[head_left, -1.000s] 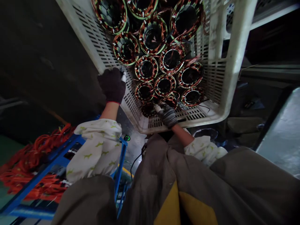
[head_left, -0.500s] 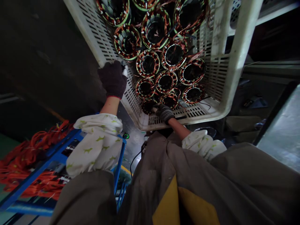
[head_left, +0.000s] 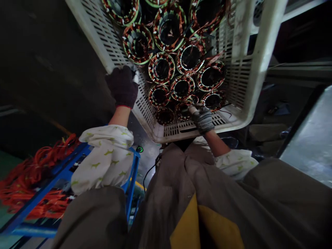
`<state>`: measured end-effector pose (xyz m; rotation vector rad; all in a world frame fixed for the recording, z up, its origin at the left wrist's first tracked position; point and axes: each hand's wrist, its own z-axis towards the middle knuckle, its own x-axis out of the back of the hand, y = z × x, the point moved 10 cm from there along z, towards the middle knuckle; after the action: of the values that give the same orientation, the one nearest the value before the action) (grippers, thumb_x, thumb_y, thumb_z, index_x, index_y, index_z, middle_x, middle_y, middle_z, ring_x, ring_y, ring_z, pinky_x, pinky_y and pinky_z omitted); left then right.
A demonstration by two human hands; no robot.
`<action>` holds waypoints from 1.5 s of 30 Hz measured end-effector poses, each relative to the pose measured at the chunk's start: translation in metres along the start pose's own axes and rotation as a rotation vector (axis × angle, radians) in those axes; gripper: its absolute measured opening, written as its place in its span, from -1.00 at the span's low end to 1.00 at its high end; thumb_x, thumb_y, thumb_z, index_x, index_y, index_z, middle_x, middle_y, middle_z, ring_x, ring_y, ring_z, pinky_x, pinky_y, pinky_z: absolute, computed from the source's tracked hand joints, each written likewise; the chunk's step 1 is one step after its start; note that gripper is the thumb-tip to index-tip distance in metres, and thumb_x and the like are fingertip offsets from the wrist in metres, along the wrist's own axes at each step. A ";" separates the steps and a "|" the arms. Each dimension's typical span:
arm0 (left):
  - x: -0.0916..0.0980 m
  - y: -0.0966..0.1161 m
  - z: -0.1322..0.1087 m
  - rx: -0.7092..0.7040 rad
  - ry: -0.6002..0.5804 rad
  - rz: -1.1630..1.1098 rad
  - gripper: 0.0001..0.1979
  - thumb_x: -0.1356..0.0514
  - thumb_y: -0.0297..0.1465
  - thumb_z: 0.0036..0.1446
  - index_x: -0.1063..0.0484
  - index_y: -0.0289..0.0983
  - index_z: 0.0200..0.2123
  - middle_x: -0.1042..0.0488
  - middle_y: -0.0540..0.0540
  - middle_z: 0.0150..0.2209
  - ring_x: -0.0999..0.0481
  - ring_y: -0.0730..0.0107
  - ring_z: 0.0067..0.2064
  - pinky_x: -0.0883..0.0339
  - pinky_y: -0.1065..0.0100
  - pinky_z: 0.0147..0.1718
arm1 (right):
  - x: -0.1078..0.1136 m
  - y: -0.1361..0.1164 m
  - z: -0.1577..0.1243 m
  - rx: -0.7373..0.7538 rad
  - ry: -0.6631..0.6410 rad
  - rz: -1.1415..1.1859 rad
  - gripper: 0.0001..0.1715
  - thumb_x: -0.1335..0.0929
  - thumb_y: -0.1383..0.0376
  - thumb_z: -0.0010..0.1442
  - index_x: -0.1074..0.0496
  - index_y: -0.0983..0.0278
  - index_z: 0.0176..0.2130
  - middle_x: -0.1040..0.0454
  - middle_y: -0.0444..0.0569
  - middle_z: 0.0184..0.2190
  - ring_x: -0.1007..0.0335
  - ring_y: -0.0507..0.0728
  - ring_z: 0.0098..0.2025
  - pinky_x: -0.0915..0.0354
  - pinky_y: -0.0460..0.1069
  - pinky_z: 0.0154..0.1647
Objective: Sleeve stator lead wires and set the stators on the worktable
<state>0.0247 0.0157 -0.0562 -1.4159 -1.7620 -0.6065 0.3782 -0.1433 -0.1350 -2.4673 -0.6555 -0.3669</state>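
A white slatted plastic crate (head_left: 261, 74) holds several motor stators wound with copper wire, standing with their round bores facing up. My left hand (head_left: 122, 86), in a dark glove with a white-covered fingertip, is closed over the crate's left rim. My right hand (head_left: 202, 118), in a grey striped glove, is inside the near end of the crate, its thumb and fingers a little apart. It is beside a small stator (head_left: 183, 111), and whether it touches it is hard to see. Another stator (head_left: 165, 116) sits in the near left corner. Loose copper leads (head_left: 214, 59) stick out among the stators.
At lower left, a blue metal frame (head_left: 49, 178) stands by a heap of orange-red wire bundles (head_left: 38, 166). A pale flat panel (head_left: 311, 138) with a dark edge is on the right. A black cable (head_left: 145, 178) hangs below the crate.
My right hand has moved right, off the near left corner stator to beside its neighbour. My left hand still grips the rim. The view has shifted slightly.
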 end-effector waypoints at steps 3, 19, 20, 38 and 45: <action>0.004 -0.001 -0.001 0.012 0.021 0.020 -0.51 -0.07 -0.21 0.55 -0.53 -0.49 0.21 -0.60 -0.52 0.21 -0.56 -0.29 0.29 -0.27 -0.26 0.30 | 0.024 0.015 0.005 -0.065 0.019 -0.078 -0.64 -0.47 0.01 0.37 -0.63 0.24 -0.07 -0.62 -0.04 -0.33 -0.53 0.19 -0.27 -0.56 0.13 0.00; 0.001 -0.010 0.002 0.062 -0.032 0.049 -0.52 -0.02 -0.19 0.55 -0.47 -0.44 0.21 -0.54 -0.47 0.29 -0.45 -0.23 0.35 -0.19 -0.18 0.41 | -0.004 0.005 0.004 -0.045 -0.200 -0.341 -0.57 -0.49 0.00 0.43 -0.72 0.17 0.12 -0.75 0.05 -0.08 -0.68 0.31 0.01 -0.55 0.17 0.22; 0.002 -0.011 0.001 0.075 -0.030 0.041 -0.52 -0.03 -0.18 0.55 -0.46 -0.44 0.22 -0.53 -0.46 0.30 -0.45 -0.21 0.35 -0.19 -0.16 0.40 | -0.007 0.004 0.003 -0.042 -0.208 -0.337 -0.58 -0.51 0.00 0.41 -0.72 0.18 0.10 -0.75 0.04 -0.09 -0.68 0.31 0.01 -0.55 0.17 0.23; 0.007 -0.021 0.006 0.109 -0.013 0.199 -0.47 -0.02 -0.12 0.51 -0.51 -0.45 0.15 -0.58 -0.59 0.16 -0.56 -0.39 0.22 -0.33 -0.21 0.26 | 0.111 0.003 0.002 -0.173 0.229 -0.244 -0.69 -0.39 0.20 0.50 -0.65 0.24 0.11 -0.74 0.12 0.06 -0.65 0.35 0.18 -0.51 0.17 0.33; 0.001 -0.032 0.009 0.096 -0.002 0.234 -0.46 0.05 -0.07 0.50 -0.48 -0.37 0.11 -0.54 -0.60 0.19 -0.55 -0.37 0.22 -0.31 -0.15 0.16 | 0.102 0.006 0.007 -0.205 0.202 -0.314 -0.69 -0.40 0.21 0.48 -0.68 0.25 0.09 -0.74 0.16 0.02 -0.67 0.37 0.16 -0.50 0.17 0.36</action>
<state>-0.0088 0.0145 -0.0567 -1.5274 -1.5752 -0.3914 0.4685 -0.1058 -0.1036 -2.4710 -0.9603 -0.8299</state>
